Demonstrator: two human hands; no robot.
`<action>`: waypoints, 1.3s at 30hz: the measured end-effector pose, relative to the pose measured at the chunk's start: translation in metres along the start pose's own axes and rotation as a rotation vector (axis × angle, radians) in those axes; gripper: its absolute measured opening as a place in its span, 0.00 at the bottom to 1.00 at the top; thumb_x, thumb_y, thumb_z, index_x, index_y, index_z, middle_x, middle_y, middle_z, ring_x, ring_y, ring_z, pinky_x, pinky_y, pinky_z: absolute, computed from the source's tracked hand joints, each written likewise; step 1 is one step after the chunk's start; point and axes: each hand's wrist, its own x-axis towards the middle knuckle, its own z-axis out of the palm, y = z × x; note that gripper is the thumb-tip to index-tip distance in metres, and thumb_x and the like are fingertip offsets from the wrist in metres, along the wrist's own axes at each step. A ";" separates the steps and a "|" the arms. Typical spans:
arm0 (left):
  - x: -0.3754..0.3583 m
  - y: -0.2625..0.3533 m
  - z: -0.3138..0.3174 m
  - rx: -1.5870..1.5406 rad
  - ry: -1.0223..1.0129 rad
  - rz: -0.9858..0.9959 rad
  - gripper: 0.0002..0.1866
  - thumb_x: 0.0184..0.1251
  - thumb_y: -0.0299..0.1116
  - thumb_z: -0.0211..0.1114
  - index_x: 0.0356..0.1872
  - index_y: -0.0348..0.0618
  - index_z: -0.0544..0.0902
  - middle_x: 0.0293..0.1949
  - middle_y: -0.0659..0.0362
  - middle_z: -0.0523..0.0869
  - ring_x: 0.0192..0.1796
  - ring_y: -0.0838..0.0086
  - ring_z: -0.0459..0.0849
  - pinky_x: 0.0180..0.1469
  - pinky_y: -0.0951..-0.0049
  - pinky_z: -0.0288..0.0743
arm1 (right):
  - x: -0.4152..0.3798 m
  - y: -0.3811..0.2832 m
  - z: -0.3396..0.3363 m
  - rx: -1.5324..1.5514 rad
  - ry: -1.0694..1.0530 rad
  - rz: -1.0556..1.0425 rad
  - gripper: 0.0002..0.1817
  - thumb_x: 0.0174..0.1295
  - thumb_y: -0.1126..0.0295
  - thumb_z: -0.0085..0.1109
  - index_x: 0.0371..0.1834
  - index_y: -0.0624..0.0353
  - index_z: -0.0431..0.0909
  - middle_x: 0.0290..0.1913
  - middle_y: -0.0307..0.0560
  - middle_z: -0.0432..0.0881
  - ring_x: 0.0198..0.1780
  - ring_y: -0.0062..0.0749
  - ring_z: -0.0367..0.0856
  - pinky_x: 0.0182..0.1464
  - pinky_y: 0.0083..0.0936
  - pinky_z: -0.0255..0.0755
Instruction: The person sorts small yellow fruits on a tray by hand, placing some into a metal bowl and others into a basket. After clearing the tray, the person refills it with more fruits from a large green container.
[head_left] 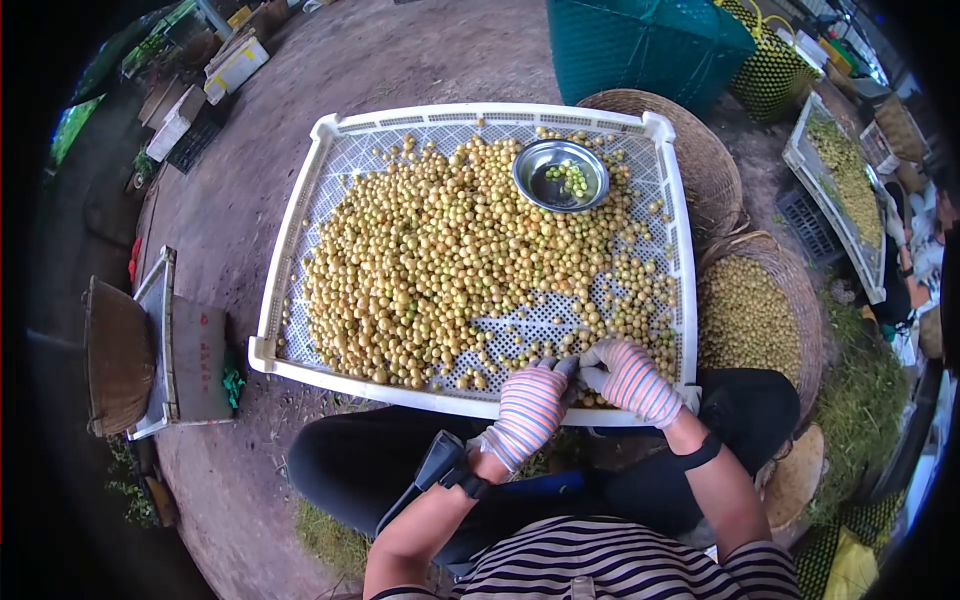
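Note:
A white plastic mesh tray (pixel 262 325) spans the view in front of my lap, bearing a spread heap of small round yellow-green fruits (pixel 420 250). Over its near right rim, my left hand (pixel 535 400) and my right hand (pixel 632 378) meet at the fingertips. Both wear striped gloves with grey fingers. The fingers of each are closed in a pinch, and whatever sits between them is too small or hidden to make out. Loose fruits lie just beyond the hands. Toward the tray's far right, a metal bowl (pixel 530 190) rests among the fruits with several smaller green pieces (pixel 568 180) inside.
Right of the tray stands a wicker basket (pixel 812 330) full of similar fruits, with another basket (pixel 715 165) behind. A green woven bag (pixel 640 50) is at the back. Another fruit-laden tray (pixel 880 270) lies far right. Crates (pixel 200 350) stand at left.

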 end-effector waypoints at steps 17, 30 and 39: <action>0.009 -0.061 0.015 -1.769 -0.009 -0.569 0.22 0.72 0.47 0.60 0.55 0.39 0.78 0.44 0.58 0.86 0.42 0.70 0.85 0.38 0.73 0.76 | 0.063 0.061 -0.013 -0.770 0.222 -0.008 0.08 0.54 0.69 0.63 0.36 0.56 0.85 0.44 0.53 0.85 0.45 0.50 0.83 0.50 0.41 0.78; 0.010 -0.021 0.013 -1.350 -0.114 -0.293 0.23 0.78 0.45 0.53 0.64 0.40 0.76 0.58 0.59 0.82 0.58 0.75 0.79 0.60 0.70 0.72 | 0.050 0.045 -0.077 -0.293 0.056 0.344 0.10 0.60 0.68 0.58 0.42 0.53 0.86 0.32 0.51 0.87 0.32 0.42 0.85 0.39 0.35 0.79; 0.014 -0.020 0.026 -1.439 -0.137 -0.503 0.20 0.77 0.43 0.55 0.59 0.41 0.79 0.51 0.60 0.86 0.51 0.74 0.83 0.53 0.69 0.78 | 0.039 0.076 -0.054 -0.667 0.137 0.171 0.10 0.54 0.65 0.64 0.37 0.55 0.86 0.38 0.53 0.85 0.43 0.52 0.84 0.48 0.45 0.78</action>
